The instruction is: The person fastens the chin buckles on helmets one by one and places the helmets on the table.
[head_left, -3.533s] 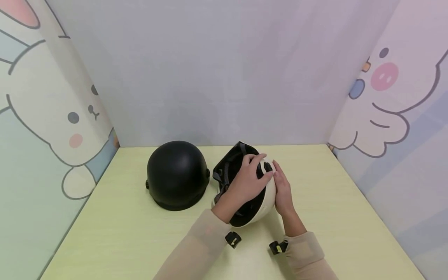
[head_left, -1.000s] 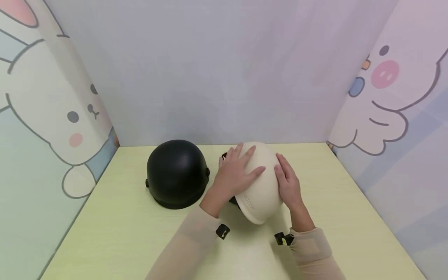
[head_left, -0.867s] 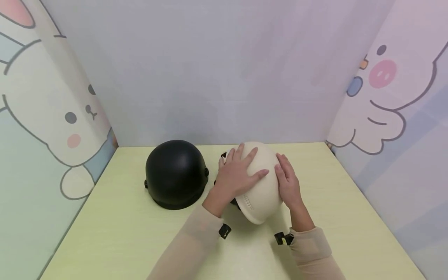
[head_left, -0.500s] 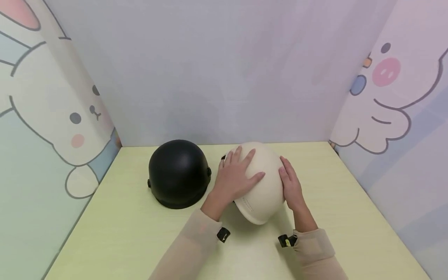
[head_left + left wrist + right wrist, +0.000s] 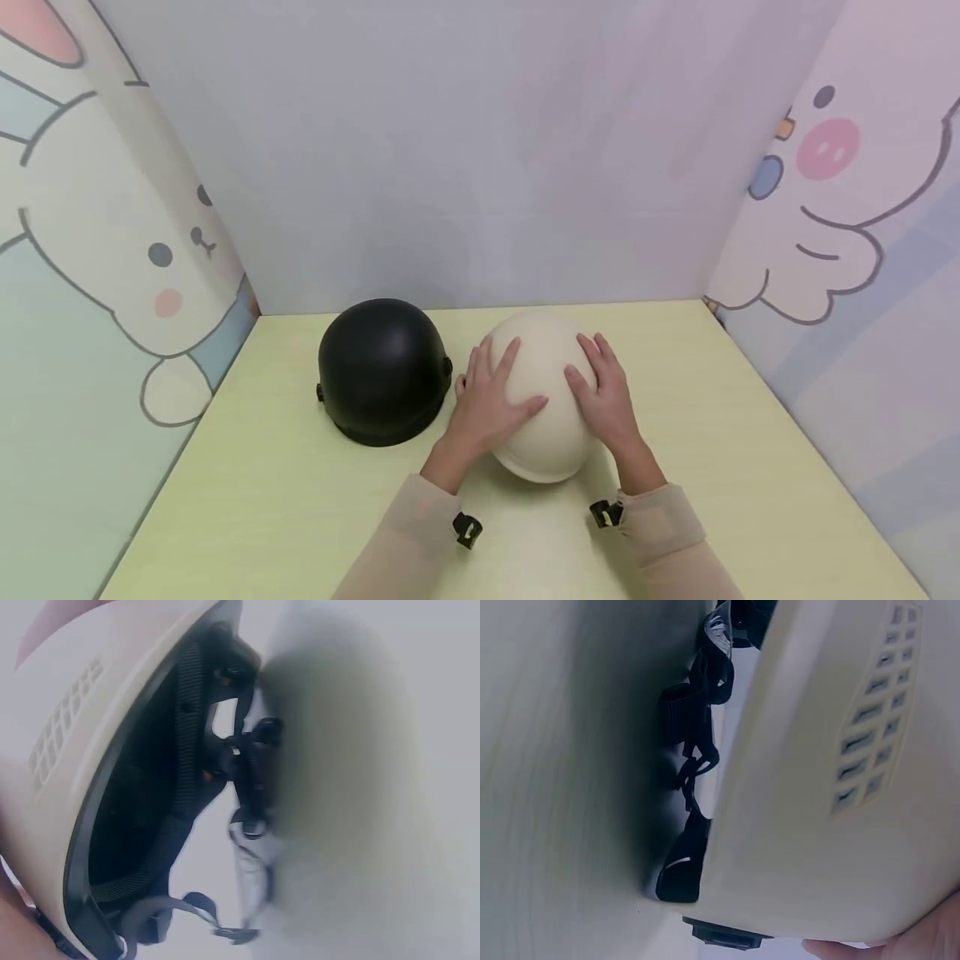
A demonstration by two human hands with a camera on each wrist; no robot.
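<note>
A cream-white helmet (image 5: 551, 358) stands dome up on the pale table, right of centre in the head view. My left hand (image 5: 483, 408) rests on its left side, fingers spread and thumb across the shell. On the right side, my right hand (image 5: 609, 404) lies with outstretched fingers against the dome. The left wrist view shows the dark lining (image 5: 142, 802) and black straps (image 5: 251, 772) hanging beneath the rim. Slotted vents (image 5: 870, 720) and a black side knob (image 5: 724, 934) appear in the right wrist view.
A black helmet (image 5: 381, 371) sits dome up just left of the white one, a small gap between them. Behind the light wood-look table (image 5: 247, 517) hangs a plain grey cloth (image 5: 480, 150). Cartoon-printed panels (image 5: 82, 250) flank both sides.
The white helmet has turned from tipped, with its dark inside showing, to dome up. Most recently its front edge swung nearer me, and both hands shifted over the shell. The black helmet stayed put.
</note>
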